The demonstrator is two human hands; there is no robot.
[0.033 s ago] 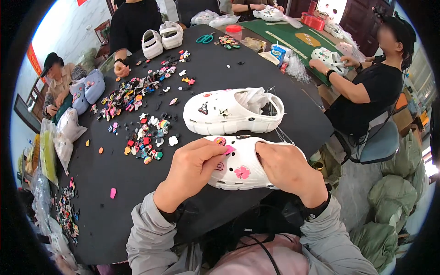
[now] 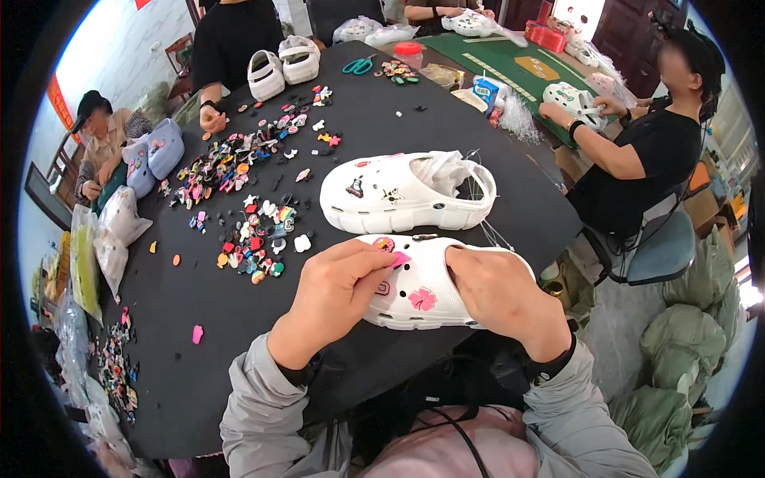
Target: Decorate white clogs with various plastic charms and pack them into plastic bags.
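Observation:
A white clog [image 2: 425, 275] lies sideways in front of me, with a pink flower charm [image 2: 422, 299] and other pink charms on its perforated upper. My left hand [image 2: 339, 291] pinches a bright pink charm [image 2: 401, 259] against the top of the clog, beside a hole. Curled into the clog's foot opening is my right hand [image 2: 498, 291]; its fingertips are hidden inside, and it holds the shoe there. Just beyond lies a second white clog [image 2: 366, 191], carrying a skate charm and a star-like charm, with clear wrapping in its opening.
Mixed shoe charms [image 2: 227, 167] lie in loose piles on the black table [image 2: 239, 358]. A single pink charm [image 2: 198, 334] lies apart at left. Further off are white clogs [image 2: 299, 60], blue clogs [image 2: 165, 149], teal scissors [image 2: 358, 65] and plastic bags [image 2: 123, 215]. Co-workers sit around, one [image 2: 637, 151] at right.

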